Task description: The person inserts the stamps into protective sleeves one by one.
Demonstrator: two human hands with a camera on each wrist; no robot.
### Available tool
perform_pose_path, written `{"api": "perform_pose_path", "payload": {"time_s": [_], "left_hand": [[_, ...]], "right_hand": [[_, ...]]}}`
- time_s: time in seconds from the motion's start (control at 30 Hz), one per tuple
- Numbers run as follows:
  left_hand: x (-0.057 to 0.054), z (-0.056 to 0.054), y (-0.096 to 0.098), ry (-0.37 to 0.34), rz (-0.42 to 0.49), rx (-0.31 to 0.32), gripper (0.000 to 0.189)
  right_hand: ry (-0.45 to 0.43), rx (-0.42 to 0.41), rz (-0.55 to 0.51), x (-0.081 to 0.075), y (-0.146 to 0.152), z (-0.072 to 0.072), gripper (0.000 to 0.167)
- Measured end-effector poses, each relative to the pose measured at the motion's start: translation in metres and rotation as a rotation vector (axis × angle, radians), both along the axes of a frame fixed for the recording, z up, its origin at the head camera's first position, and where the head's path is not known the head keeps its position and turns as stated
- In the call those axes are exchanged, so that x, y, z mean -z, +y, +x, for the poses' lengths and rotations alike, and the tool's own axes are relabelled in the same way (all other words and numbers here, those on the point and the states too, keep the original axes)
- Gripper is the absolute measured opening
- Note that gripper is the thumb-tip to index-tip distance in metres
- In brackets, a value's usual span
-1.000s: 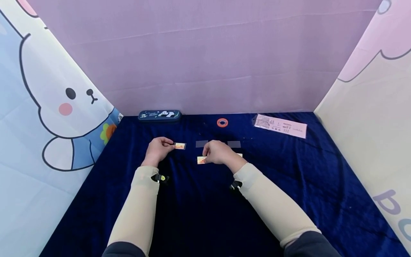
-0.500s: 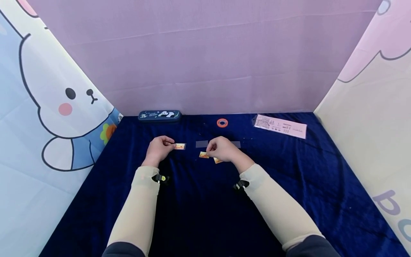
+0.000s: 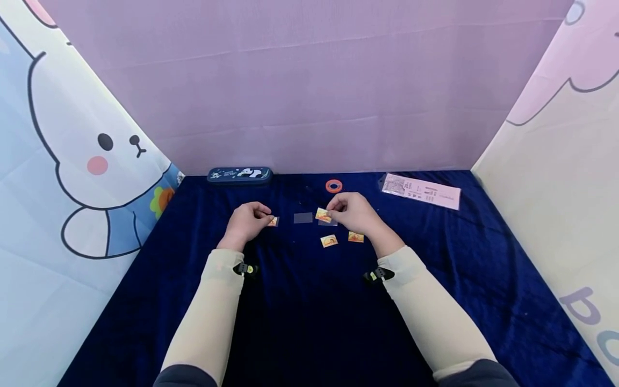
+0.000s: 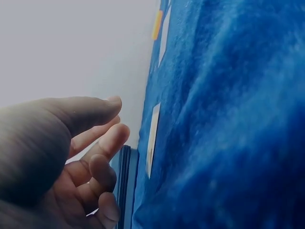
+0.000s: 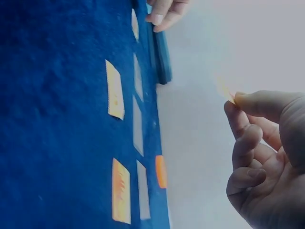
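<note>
Cream fabric sleeves [image 3: 200, 317] with black straps [image 3: 245, 269] at the wrists reach over a dark blue velvet cloth [image 3: 295, 333]. Nearest on it lie a tilted yellow-and-orange picture card [image 3: 329, 241] and, just to its right, a second yellow-and-orange card [image 3: 355, 237]. Half a second ago the right hand [image 3: 355, 214] mostly covered these two; it has since moved up and away, and now pinches the lifted yellow card [image 3: 323, 215] between thumb and fingertip, above a clear film rectangle [image 3: 329, 222]. That leaves two cards uncovered on the near cloth and one in the grip. The left hand [image 3: 247, 221] has loosely bent fingers and holds nothing, close by a yellow card on clear film [image 3: 274, 221]. Between the hands lies another clear film rectangle [image 3: 303, 217]. Farther back sit a navy pencil case [image 3: 239, 176] with a panda picture and white lettering too small to read, an orange tape ring [image 3: 333, 191], and a pink printed slip [image 3: 437, 195] in a clear sleeve, where "20" seems legible. Beyond hangs a plain lilac curtain [image 3: 309, 97]; the white right-hand panel [image 3: 556, 215] carries large cut-off letters.
</note>
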State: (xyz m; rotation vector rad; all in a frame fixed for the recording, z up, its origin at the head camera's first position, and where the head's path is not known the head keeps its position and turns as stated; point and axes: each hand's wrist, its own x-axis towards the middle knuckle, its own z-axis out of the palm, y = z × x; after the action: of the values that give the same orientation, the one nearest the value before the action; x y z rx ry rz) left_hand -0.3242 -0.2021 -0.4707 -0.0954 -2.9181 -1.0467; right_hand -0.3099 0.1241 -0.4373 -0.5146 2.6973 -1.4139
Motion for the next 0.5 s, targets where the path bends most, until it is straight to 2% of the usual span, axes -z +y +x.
{"api": "perform_pose_path", "payload": {"time_s": [0.2, 0.37, 0.5], "left_hand": [[0.003, -0.004, 0.012, 0.004, -0.023, 0.046, 0.018], [0.004, -0.009, 0.024, 0.015, -0.05, 0.091, 0.021], [0.006, -0.012, 0.034, 0.006, -0.079, 0.127, 0.022]], "right_hand": [[0.059, 0.069, -0.031, -0.009, 0.018, -0.001, 0.011], [0.117, 0.118, -0.044, -0.017, 0.033, 0.0, 0.008], [0.114, 0.149, -0.05, -0.021, 0.045, 0.0, 0.009]]}}
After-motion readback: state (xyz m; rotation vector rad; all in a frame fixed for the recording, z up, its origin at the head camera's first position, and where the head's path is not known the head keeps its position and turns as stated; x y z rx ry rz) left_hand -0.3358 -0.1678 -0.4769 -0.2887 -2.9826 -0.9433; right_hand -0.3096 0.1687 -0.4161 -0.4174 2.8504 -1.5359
